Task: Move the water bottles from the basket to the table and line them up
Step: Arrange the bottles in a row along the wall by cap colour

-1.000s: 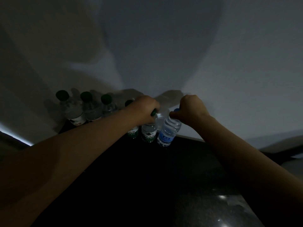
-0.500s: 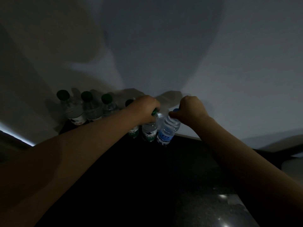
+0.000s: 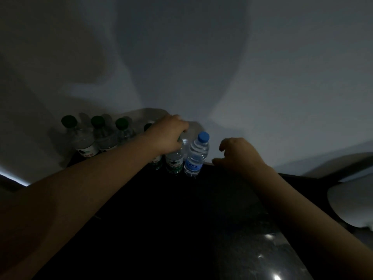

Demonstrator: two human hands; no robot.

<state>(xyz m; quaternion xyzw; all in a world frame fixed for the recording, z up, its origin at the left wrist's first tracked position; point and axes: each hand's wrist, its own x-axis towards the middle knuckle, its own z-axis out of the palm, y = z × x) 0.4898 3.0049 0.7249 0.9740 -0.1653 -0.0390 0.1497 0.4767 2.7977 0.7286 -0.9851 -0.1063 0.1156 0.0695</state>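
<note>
Head view, lining up: your left hand (image 3: pixel 168 136) grips the green-labelled bottle (image 3: pixel 174 161) in the tabletop (image 3: pixel 181 219) row; your right hand (image 3: pixel 240 153) hangs loose, three o'clock of the blue-capped bottle (image 3: pixel 196 153). Next, release, fetch another.

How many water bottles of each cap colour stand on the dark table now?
Clear plastic water bottles with green caps: 5 (one cap is mostly under the left hand)
Clear plastic water bottle with blue cap: 1
Total: 6
</note>
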